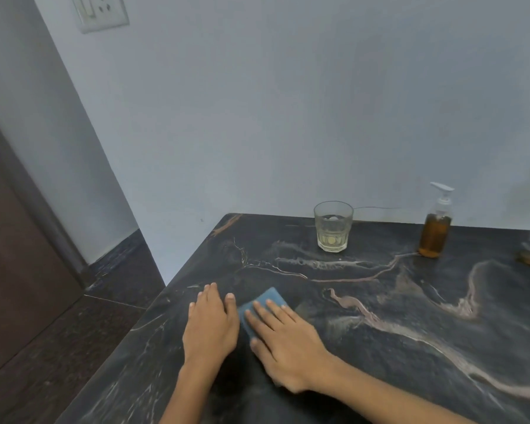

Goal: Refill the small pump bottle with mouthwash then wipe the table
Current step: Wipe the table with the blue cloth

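Dark marbled bench [380, 377]. Right hand [283, 341] presses blue cloth [259, 310] flat near the front left edge, fingers straight. Left hand [210, 322] flat beside it, released. Pump bottle [435, 232] upright at rear right; glass [333, 226] well left of it.

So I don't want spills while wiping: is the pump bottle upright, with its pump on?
Upright. The pump bottle stands on the table near the wall, white pump head on top, amber liquid inside.

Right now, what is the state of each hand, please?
Left hand: open, flat on the table, holds nothing.
Right hand: open, straight fingers press the blue cloth.
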A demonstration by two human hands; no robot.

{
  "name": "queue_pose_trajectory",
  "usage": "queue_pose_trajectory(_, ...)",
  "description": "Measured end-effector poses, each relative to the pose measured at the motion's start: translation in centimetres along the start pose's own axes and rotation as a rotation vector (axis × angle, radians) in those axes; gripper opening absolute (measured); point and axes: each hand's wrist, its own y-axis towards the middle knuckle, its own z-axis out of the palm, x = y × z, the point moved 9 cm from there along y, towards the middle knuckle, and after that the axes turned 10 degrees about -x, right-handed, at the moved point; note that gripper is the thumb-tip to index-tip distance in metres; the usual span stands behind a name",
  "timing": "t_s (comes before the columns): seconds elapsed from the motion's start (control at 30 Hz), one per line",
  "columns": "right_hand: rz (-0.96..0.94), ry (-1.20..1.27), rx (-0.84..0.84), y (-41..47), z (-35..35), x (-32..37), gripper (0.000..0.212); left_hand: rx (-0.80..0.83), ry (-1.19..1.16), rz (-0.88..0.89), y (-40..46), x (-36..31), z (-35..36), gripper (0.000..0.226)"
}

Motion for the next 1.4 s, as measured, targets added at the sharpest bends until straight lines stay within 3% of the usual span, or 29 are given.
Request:
queue_pose_trajectory(0.07,0.025,-0.044,-0.029,-2.1,-1.1,-2.0,0.063,-0.003,0.001,0.001,-0.3,0.3,-0.7,0.054)
queue_pose_trajectory(0.2,0.354,-0.128,-0.053,0.9,-2.4,-8.0,0.054,0.003,0.004,0.011,-0.7,0.4,-1.3,0.054)
queue_pose_trajectory(0.27,0.412,-0.103,-0.004,3.2,-1.7,-7.7,0.053,0.030,-0.001,0.007,-1.1,0.2,-1.0,0.054)
queue_pose_trajectory(0.37,0.189,-0.075,0.006,3.2,-0.7,-2.9,0.052,0.090,-0.038,0.006,-2.3,-0.3,0.1,0.053)
queue_pose_trajectory(0.5,-0.229,0.023,0.049,-5.0,-1.7,2.7,0.049,0.130,-0.081,-0.006,-3.5,-0.7,1.5,0.054)
queue_pose_trajectory(0.57,-0.293,0.017,0.051,-9.2,-3.2,1.8,0.049,0.131,-0.092,0.005,-3.9,-1.5,1.9,0.054)
queue_pose_trajectory(0.7,-0.033,-0.033,0.026,-11.1,-6.5,-6.2,0.049,0.162,-0.096,0.081,-4.2,-4.4,2.9,0.056)
queue_pose_trajectory(0.87,0.332,-0.134,0.025,-4.8,-6.3,-13.1,0.050,0.175,-0.114,0.143,-3.9,-8.1,4.1,0.056)
queue_pose_trajectory(0.93,0.305,-0.141,0.010,-2.9,-5.3,-11.2,0.051,0.174,-0.124,0.173,-3.8,-9.5,4.7,0.055)
queue_pose_trajectory(1.0,0.140,-0.099,-0.020,-3.2,-4.6,-7.9,0.049,0.189,-0.137,0.184,-3.4,-10.5,5.7,0.056)
queue_pose_trajectory(1.07,-0.039,-0.044,-0.014,-6.0,-4.5,-5.4,0.048,0.207,-0.141,0.197,-3.0,-11.2,6.8,0.056)
queue_pose_trajectory(1.13,-0.091,-0.016,0.006,-9.0,-5.1,-5.7,0.053,0.218,-0.152,0.220,-2.4,-12.1,7.9,0.056)
queue_pose_trajectory(1.3,0.183,-0.088,-0.004,-9.6,-7.9,-15.3,0.050,0.253,-0.224,0.226,0.2,-14.5,11.3,0.059)
queue_pose_trajectory(1.4,0.387,-0.145,-0.026,-6.5,-8.4,-20.7,0.050,0.258,-0.366,0.133,2.7,-15.8,13.2,0.071)
